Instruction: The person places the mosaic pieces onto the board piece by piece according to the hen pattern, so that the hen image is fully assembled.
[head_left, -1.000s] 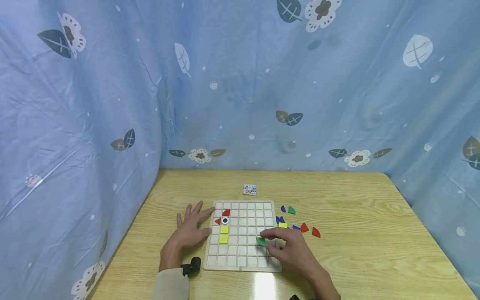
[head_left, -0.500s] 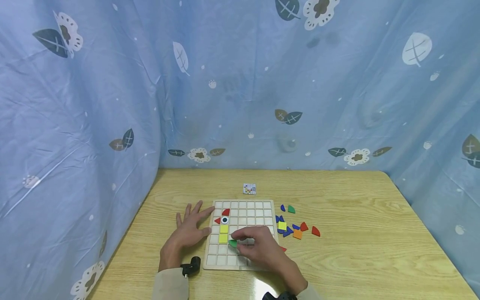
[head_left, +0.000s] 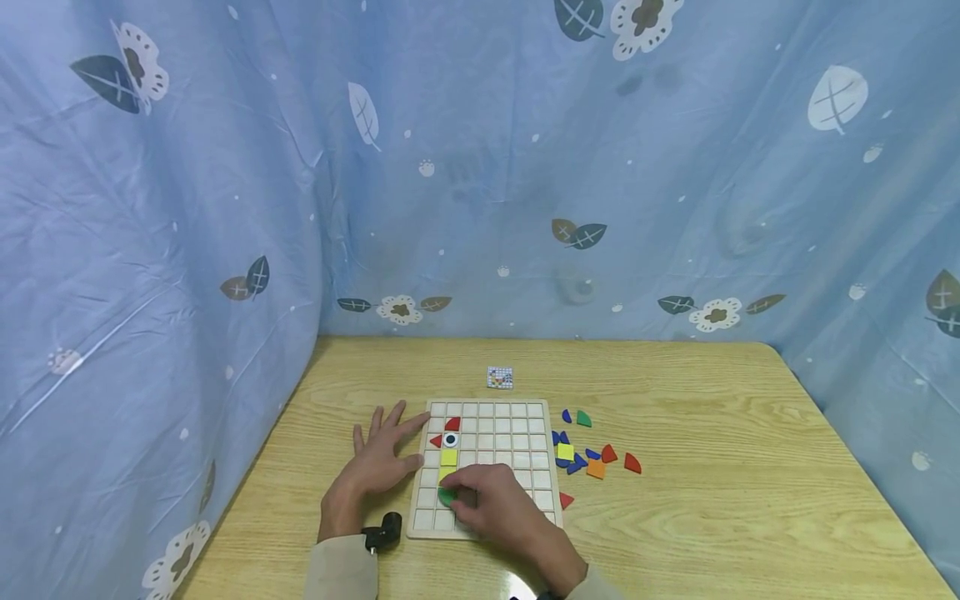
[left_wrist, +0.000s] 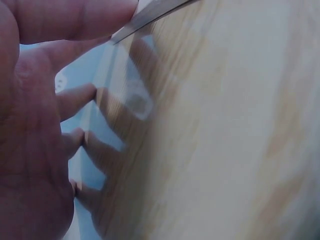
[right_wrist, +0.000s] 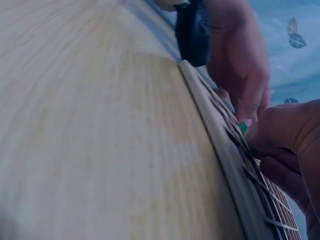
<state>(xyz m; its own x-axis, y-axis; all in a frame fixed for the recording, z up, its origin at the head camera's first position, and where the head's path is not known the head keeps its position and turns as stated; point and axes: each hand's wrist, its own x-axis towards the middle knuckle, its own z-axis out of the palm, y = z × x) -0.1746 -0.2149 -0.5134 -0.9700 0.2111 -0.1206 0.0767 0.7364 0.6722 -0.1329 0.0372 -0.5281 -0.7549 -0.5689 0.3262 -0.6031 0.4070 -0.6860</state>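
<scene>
My right hand (head_left: 491,502) pinches a green quarter-circle tile (head_left: 446,497) between thumb and fingers. The tile is at a cell of the wooden grid board (head_left: 486,534), just below the lower yellow square (head_left: 447,473). Above that sit another yellow square (head_left: 448,457), a white tile with a dark ring (head_left: 450,439), a red triangle (head_left: 436,441) and a red quarter-circle (head_left: 453,423). My left hand (head_left: 380,461) lies with fingers spread at the board's left edge, its thumb and index finger at the rim. In the right wrist view the green tile (right_wrist: 243,128) shows partly behind the thumb.
Right of the board lie loose tiles: several blue pieces (head_left: 576,463), a yellow square (head_left: 565,452), an orange square (head_left: 596,469), a green quarter-circle (head_left: 583,418) and red pieces (head_left: 632,462). A small pattern card (head_left: 500,378) lies beyond the board. A patterned curtain (head_left: 480,208) surrounds the table.
My right hand has carried the green quarter-circle from the board's right side leftward to the column below the yellow squares. The left hand has stayed in place.
</scene>
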